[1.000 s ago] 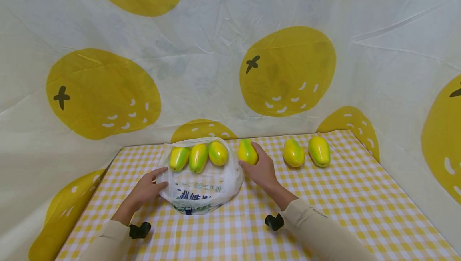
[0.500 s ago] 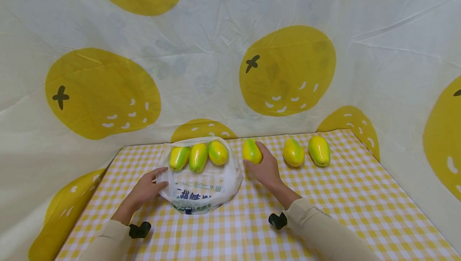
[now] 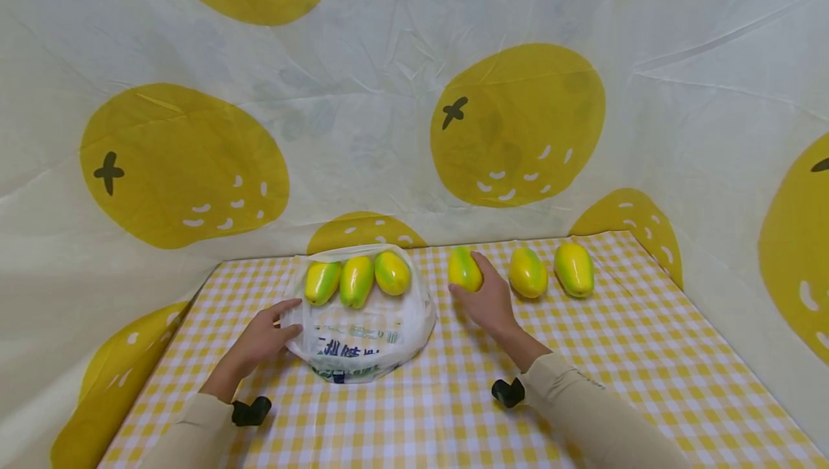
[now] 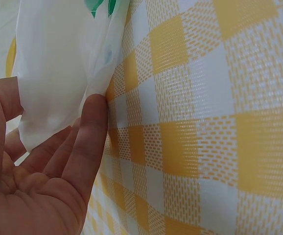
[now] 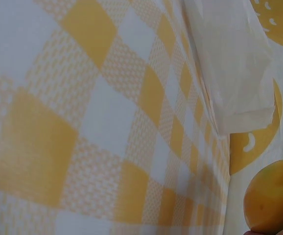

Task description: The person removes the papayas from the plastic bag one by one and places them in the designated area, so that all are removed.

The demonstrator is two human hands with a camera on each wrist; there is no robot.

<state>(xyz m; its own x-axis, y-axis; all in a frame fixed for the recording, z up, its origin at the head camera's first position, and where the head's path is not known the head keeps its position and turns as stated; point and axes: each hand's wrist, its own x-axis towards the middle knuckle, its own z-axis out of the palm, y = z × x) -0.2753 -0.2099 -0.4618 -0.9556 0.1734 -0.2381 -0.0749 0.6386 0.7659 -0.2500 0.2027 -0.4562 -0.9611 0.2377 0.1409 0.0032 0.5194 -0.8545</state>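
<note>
Near the table's back edge, my right hand [image 3: 486, 300] grips a yellow-green papaya [image 3: 463, 269], fingers on its far side and thumb at its near side. Part of this papaya [image 5: 271, 196] shows in the right wrist view. A white translucent plastic bag [image 3: 421, 329] lies to its left with its mouth spread open; three papayas [image 3: 357, 283] show at it in a row. My left hand [image 3: 267, 336] holds the bag's left side. Up close, the bag's edge [image 4: 53, 73] sits between the thumb side and the fingers of the left hand [image 4: 48, 181].
Two more papayas, a nearer one [image 3: 528, 272] and one at the far right [image 3: 574, 270], lie right of my right hand. The table has a yellow-and-white checked cloth [image 3: 414, 419]. Behind it hangs a white sheet [image 3: 363, 131] with large yellow fruit prints.
My right hand has moved to the right with the papaya, widening its distance from the bag. The left hand and the bag stay where they were.
</note>
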